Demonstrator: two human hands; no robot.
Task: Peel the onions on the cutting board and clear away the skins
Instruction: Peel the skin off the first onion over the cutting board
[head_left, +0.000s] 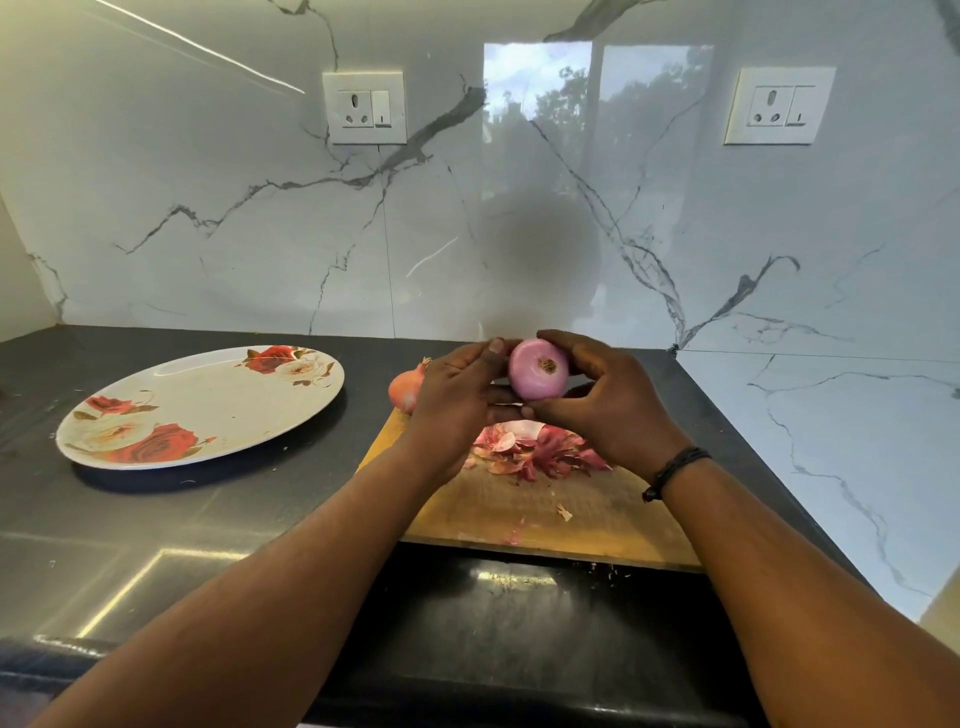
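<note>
Peeled red onion is held up above the far end of the wooden cutting board, root end facing the camera, pale purple and glossy. Right hand grasps it from the right, fingers curled over the top and thumb under; its far side is hidden behind those fingers. Left hand closes on it from the left, thumb tip at the onion's upper left edge, other fingertips tucked below and mostly out of sight, so exact contact there is hard to make out. Unpeeled onion sits at the board's far left corner, largely blocked by the left hand; cannot tell whether it rests on the board or on the counter. Pile of onion skins lies on the board under the hands, top part covered by them; a few loose scraps nearer the front edge. Black cord bracelet on the right wrist. Floral plate sits well left of the board on the dark counter. Two wall sockets on the marble backsplash; no readable writing or brand on anything.
</note>
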